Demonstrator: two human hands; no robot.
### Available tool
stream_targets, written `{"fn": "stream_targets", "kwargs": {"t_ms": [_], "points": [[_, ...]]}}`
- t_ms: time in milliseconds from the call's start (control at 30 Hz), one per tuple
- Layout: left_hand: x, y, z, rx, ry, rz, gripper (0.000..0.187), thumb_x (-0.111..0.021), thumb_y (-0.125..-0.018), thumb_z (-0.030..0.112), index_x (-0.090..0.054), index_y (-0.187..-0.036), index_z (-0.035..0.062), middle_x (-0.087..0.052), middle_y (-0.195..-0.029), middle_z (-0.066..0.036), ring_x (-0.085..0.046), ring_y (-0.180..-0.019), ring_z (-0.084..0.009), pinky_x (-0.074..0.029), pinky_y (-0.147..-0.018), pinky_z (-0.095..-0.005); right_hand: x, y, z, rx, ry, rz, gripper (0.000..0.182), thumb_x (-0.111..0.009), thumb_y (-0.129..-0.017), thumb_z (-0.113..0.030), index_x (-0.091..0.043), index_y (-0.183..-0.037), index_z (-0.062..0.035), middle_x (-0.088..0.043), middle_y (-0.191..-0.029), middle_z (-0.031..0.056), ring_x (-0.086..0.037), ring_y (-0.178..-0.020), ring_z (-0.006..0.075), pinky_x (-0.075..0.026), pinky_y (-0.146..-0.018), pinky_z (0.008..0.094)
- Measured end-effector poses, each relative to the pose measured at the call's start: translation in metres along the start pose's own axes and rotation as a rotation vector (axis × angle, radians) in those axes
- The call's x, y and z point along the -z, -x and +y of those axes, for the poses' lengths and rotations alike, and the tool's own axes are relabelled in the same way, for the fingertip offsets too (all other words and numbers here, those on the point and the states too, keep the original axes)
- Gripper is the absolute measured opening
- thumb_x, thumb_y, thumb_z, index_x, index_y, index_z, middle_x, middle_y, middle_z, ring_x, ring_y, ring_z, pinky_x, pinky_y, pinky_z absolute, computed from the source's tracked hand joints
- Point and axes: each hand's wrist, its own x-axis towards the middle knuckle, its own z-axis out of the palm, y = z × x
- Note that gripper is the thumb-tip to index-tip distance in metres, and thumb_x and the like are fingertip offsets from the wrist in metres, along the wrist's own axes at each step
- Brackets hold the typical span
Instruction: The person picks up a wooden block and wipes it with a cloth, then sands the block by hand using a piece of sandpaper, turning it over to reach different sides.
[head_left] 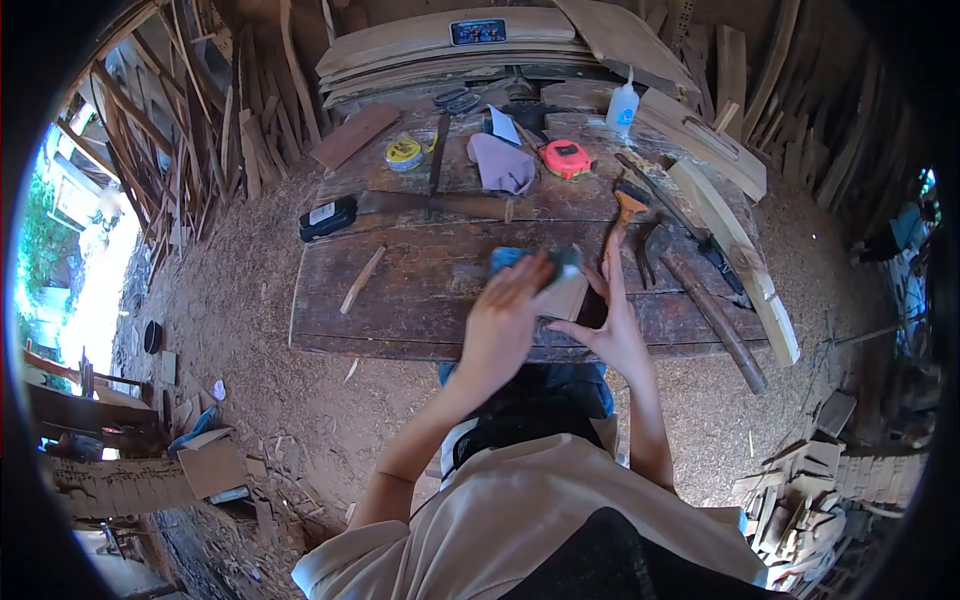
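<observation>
Near the front edge of the workbench, a pale wooden block (565, 298) sits between my two hands. My left hand (503, 312), slightly smeared by motion, has its fingers closed over a crumpled blue-green piece (512, 258) that could be cloth or sandpaper. It lies against the block's upper left side. My right hand (612, 325) grips the block from the right, thumb along the near edge and fingers up the far side. Just beyond those fingers lies a brush with an orange handle (629, 203). Part of the block is hidden by both hands.
On the scarred wooden bench (420, 290) lie a hammer (712, 320), a red tape measure (567, 159), a yellow tape roll (404, 153), a mauve cloth (502, 165) and a glue bottle (622, 105). Long boards (735, 250) line the right edge. A phone (478, 32) leans at the back.
</observation>
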Motion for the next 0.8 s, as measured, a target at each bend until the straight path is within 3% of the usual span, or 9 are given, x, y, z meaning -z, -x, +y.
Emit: {"fn": "stream_targets", "kwargs": {"t_ms": [233,367,467,567,800], "points": [[-0.018,0.007,0.015,0.010,-0.169,0.024,0.046,-0.056,-0.091,0.009,-0.055,-0.135,-0.0019,-0.053,-0.145,-0.016,-0.049,-0.136,-0.0297,-0.038,-0.113,-0.0439,0.001,0.002,0.005,-0.008,0.006,-0.015,0.132,-0.090,-0.070,-0.020,0.008,-0.159,-0.0117,-0.053,-0.142,0.0250,-0.048,-0.134,0.0414,-0.042,-0.108,0.0457],[-0.016,0.005,0.018,-0.075,-0.020,-0.026,0.048,-0.056,-0.088,0.005,-0.055,-0.135,-0.0018,-0.053,-0.146,-0.015,-0.050,-0.136,-0.0271,-0.038,-0.113,-0.0432,0.002,0.003,0.002,0.008,0.060,0.016,0.132,-0.090,-0.070,-0.021,0.007,-0.159,-0.0113,-0.053,-0.142,0.0251,-0.048,-0.134,0.0416,-0.043,-0.108,0.0462],[-0.008,0.000,-0.011,-0.029,-0.219,0.072,0.048,-0.058,-0.087,0.005,-0.056,-0.135,-0.0016,-0.055,-0.142,-0.018,-0.053,-0.132,-0.0313,-0.040,-0.111,-0.0435,-0.001,0.002,0.005,0.022,0.014,0.006,0.132,-0.090,-0.070,-0.021,0.006,-0.159,-0.0111,-0.054,-0.141,0.0250,-0.049,-0.134,0.0413,-0.043,-0.108,0.0463],[-0.002,0.003,-0.014,0.144,-0.072,0.123,0.048,-0.059,-0.087,0.005,-0.056,-0.134,-0.0022,-0.055,-0.142,-0.019,-0.053,-0.132,-0.0330,-0.041,-0.110,-0.0440,0.000,0.001,0.002,0.040,0.041,0.015,0.132,-0.090,-0.070,-0.020,0.007,-0.159,-0.0123,-0.054,-0.141,0.0247,-0.050,-0.133,0.0407,-0.043,-0.107,0.0462],[-0.022,0.019,0.023,-0.077,-0.143,0.020,0.043,-0.055,-0.090,0.007,-0.058,-0.133,-0.0010,-0.054,-0.144,-0.018,-0.051,-0.134,-0.0316,-0.039,-0.111,-0.0447,0.004,0.002,0.002,-0.044,-0.013,-0.056,0.130,-0.090,-0.071,-0.021,0.006,-0.160,-0.0147,-0.055,-0.141,0.0229,-0.049,-0.135,0.0391,-0.040,-0.111,0.0466]]}}
